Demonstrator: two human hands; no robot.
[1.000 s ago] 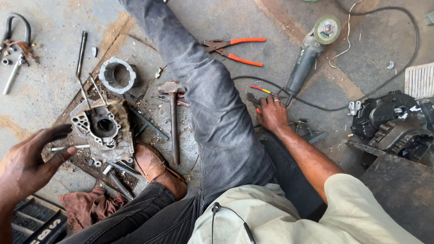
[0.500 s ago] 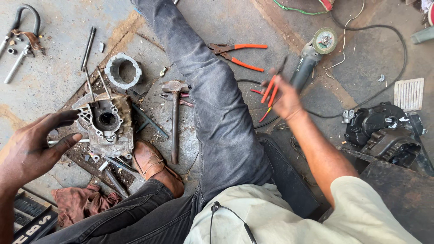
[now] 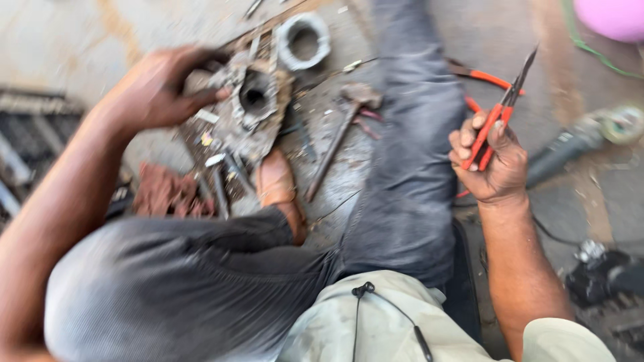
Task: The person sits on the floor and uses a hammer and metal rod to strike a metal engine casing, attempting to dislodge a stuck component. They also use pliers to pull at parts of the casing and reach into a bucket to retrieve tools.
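My right hand [image 3: 493, 164] holds red-handled needle-nose pliers [image 3: 500, 114] upright, tips pointing up, above my outstretched leg [image 3: 409, 154] in grey trousers. My left hand [image 3: 157, 90] grips the left side of a dirty metal engine casing [image 3: 251, 107] with a round bore, lying on the concrete floor. A hammer [image 3: 339, 134] lies just right of the casing, between it and my leg. The picture is motion-blurred.
A metal ring [image 3: 303, 40] sits beyond the casing. Orange-handled pliers [image 3: 479, 77] lie on the floor behind my right hand. An angle grinder [image 3: 583, 137] lies at right, a dark engine part [image 3: 604, 275] at lower right, a reddish rag [image 3: 164, 191] and loose tools near my foot.
My right hand has lifted the red-handled pliers off the floor and brought them up over my leg. My left hand closed onto the casing's side. The view swung down and closer.
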